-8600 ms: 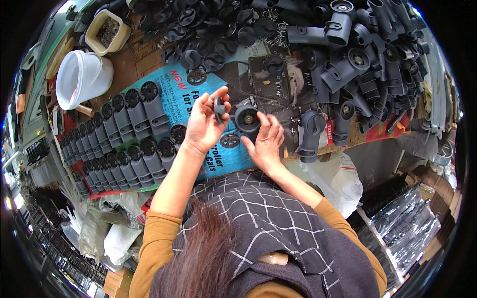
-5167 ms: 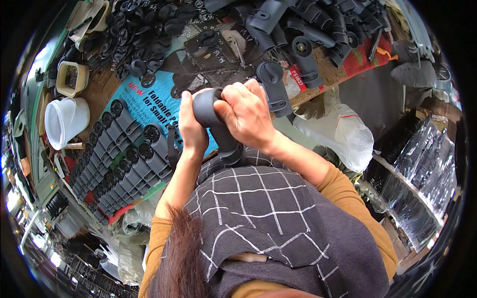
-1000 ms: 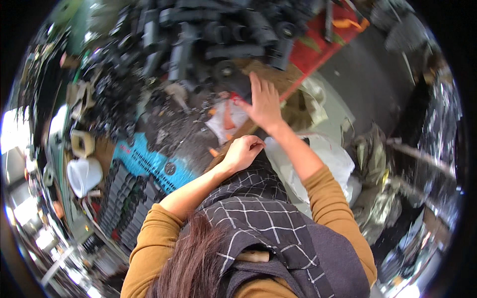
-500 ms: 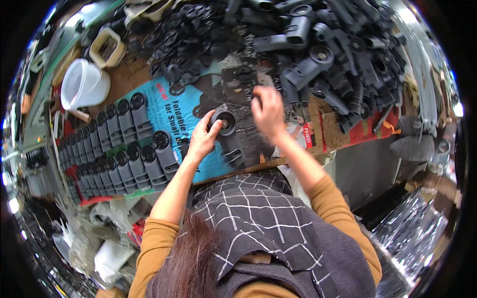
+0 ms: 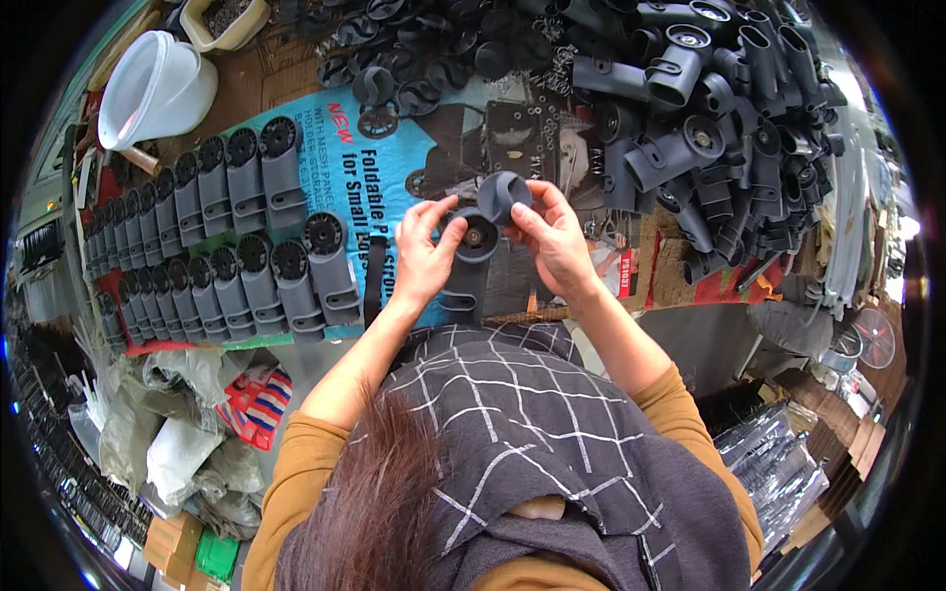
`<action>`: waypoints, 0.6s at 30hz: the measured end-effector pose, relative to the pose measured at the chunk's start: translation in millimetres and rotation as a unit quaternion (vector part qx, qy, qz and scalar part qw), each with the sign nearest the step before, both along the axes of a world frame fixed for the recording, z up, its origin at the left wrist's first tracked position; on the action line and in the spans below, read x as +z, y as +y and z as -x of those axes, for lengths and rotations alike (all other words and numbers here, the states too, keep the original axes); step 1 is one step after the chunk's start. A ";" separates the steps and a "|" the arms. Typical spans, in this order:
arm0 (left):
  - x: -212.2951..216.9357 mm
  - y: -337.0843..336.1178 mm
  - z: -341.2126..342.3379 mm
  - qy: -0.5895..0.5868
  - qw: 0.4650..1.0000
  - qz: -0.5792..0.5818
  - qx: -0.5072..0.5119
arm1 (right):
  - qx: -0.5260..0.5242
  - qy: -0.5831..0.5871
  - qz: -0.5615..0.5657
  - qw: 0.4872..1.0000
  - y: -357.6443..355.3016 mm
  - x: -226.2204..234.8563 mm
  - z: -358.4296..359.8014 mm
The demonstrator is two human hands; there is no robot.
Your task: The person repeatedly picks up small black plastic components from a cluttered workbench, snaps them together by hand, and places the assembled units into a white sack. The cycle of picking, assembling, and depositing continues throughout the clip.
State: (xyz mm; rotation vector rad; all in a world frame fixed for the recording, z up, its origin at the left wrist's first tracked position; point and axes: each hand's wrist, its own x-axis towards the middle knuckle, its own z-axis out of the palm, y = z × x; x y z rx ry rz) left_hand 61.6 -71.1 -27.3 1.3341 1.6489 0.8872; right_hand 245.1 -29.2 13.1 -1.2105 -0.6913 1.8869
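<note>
The dark gray tube [image 5: 463, 291] lies on the table between the hands, near the edge closest to the person. Its wide round end [image 5: 475, 236] faces up, a hollow cup with a dark rim and a brassy-looking piece at its center. The right hand [image 5: 564, 246] pinches a round gray cap [image 5: 504, 197] with a raised curved ridge, held at the cup's upper right. The left hand [image 5: 424, 261] is half curled, thumb and fingertips at the cup's left rim; whether it grips or merely touches cannot be told.

The cap's underside is hidden, and the left hand covers some of the blue printed sheet [image 5: 404, 138]. The top edge cuts off a cream tub [image 5: 229, 37]. Large black and smaller lettering, plus one red word, runs sideways on the sheet; a red label [image 5: 625, 273] bears pale characters.
</note>
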 end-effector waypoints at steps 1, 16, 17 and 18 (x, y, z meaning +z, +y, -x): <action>5.8 -1.5 2.7 0.003 1.000 -0.015 0.017 | -0.006 0.019 0.022 1.000 -11.1 0.6 1.8; 1.6 6.5 8.6 0.002 0.991 0.077 -0.106 | 0.094 -0.402 -0.060 0.909 -38.5 -35.4 17.7; -1.2 5.0 8.5 0.000 0.992 0.061 -0.107 | 0.072 -0.356 -0.086 0.928 -38.8 -37.2 18.2; -3.5 3.6 8.1 -0.003 0.992 0.059 -0.109 | 0.054 -0.304 -0.101 0.946 -39.0 -38.5 18.4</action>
